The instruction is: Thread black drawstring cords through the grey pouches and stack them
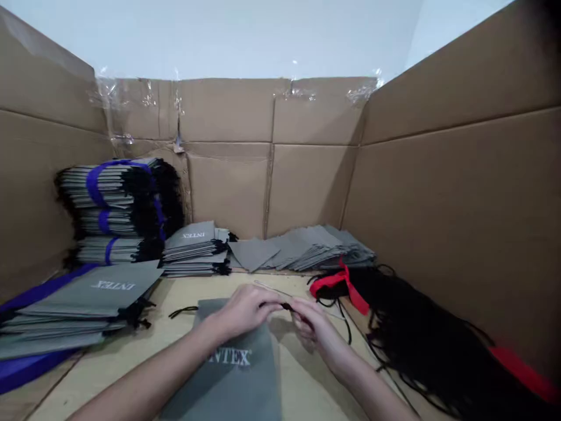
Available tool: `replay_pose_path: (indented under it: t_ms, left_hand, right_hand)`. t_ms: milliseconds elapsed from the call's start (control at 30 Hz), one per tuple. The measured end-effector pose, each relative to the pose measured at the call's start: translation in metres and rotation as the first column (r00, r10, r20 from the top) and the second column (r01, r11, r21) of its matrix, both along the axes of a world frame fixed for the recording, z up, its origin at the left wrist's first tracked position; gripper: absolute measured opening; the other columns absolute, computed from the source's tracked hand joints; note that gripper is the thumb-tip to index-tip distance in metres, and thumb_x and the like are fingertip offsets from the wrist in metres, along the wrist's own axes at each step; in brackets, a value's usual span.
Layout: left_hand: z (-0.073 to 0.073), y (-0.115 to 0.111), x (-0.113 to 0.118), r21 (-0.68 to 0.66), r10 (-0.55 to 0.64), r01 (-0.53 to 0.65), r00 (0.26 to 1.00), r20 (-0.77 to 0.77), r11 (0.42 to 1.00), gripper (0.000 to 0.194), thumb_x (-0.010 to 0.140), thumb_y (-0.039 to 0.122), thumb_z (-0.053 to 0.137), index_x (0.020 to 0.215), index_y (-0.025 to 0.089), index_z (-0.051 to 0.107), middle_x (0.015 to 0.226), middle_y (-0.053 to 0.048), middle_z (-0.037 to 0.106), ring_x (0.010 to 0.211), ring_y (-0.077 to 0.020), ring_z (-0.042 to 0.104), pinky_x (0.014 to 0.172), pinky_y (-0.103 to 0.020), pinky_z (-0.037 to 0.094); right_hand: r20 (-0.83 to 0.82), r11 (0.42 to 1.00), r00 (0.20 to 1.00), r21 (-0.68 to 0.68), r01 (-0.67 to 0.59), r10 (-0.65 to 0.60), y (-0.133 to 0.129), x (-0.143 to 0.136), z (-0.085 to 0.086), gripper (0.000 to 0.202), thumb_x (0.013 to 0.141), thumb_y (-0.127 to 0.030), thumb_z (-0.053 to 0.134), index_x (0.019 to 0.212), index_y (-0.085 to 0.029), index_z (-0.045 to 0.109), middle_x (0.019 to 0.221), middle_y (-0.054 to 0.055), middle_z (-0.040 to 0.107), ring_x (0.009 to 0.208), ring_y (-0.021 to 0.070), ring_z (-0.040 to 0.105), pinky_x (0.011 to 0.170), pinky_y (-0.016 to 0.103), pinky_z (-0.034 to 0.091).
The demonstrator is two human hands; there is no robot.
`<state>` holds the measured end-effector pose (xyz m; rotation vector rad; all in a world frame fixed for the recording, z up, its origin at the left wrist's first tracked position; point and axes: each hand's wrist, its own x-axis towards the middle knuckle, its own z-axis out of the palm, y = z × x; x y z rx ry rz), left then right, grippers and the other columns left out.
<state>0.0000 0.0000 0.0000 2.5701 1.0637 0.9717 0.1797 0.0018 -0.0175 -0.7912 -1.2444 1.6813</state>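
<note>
My left forearm [175,368] covers the first letter of the white lettering [235,356] on the flat grey cloth-like pouch [249,389], whose base the lower view edge crops. My fingers [307,311] obscure most of the thin black cord [287,306]. The bundle of long black cords [429,333] runs out of view; its outer red band [521,371] is blurred.

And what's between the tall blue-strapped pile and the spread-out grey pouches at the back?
The head view shows a shorter stack of grey INTEX pouches there, black cords on its right side.
</note>
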Motion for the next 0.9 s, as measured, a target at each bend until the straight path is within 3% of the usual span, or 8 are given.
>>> replay_pose_path:
  t_ms: [133, 300, 567, 900]
  left_hand:
    - [0.012, -0.010, -0.001, 0.021, -0.108, 0.109, 0.993, -0.039, 0.994, 0.023, 0.089, 0.017, 0.048, 0.099, 0.021, 0.069, 0.093, -0.003, 0.072, 0.082, -0.0134, 0.065, 0.074, -0.020, 0.045]
    - [0.020, -0.014, -0.003, 0.046, -0.172, 0.178, 0.979, -0.112, 0.983, 0.022, 0.090, 0.020, 0.047, 0.094, 0.018, 0.069, 0.083, -0.004, 0.072, 0.075, -0.0131, 0.064, 0.068, -0.021, 0.044]
    - [0.028, -0.018, -0.006, 0.094, -0.185, 0.198, 0.973, -0.135, 0.976, 0.023, 0.088, 0.012, 0.045, 0.083, 0.016, 0.068, 0.075, -0.004, 0.070, 0.068, -0.0123, 0.062, 0.063, -0.020, 0.042]
    - [0.034, -0.022, -0.008, 0.081, -0.166, 0.181, 0.972, -0.167, 0.980, 0.025, 0.089, 0.012, 0.044, 0.092, 0.017, 0.068, 0.078, -0.003, 0.070, 0.070, -0.0125, 0.063, 0.063, -0.020, 0.040]
  right_hand:
    - [-0.093, 0.964, 0.973, -0.142, -0.225, 0.213, 0.000, 0.005, 0.000, 0.030, 0.067, -0.037, 0.069, 0.063, -0.020, 0.044, 0.039, -0.013, 0.028, 0.036, 0.0030, 0.011, 0.039, 0.021, 0.010]
    - [-0.177, 0.912, 0.902, -0.049, -0.408, 0.394, -0.001, 0.008, -0.003, 0.041, 0.068, -0.035, 0.070, 0.051, -0.020, 0.035, 0.035, -0.013, 0.022, 0.034, 0.0025, 0.011, 0.038, 0.020, 0.011]
    - [-0.203, 0.952, 0.930, 0.099, -0.291, 0.306, -0.005, 0.006, -0.001, 0.047, 0.070, -0.040, 0.071, 0.052, -0.020, 0.033, 0.039, -0.014, 0.018, 0.036, 0.0023, 0.009, 0.040, 0.020, 0.010]
    - [-0.185, 0.959, 0.946, 0.153, -0.241, 0.267, -0.008, 0.005, 0.004, 0.048, 0.070, -0.043, 0.071, 0.053, -0.020, 0.033, 0.041, -0.013, 0.021, 0.038, 0.0028, 0.009, 0.041, 0.021, 0.010]
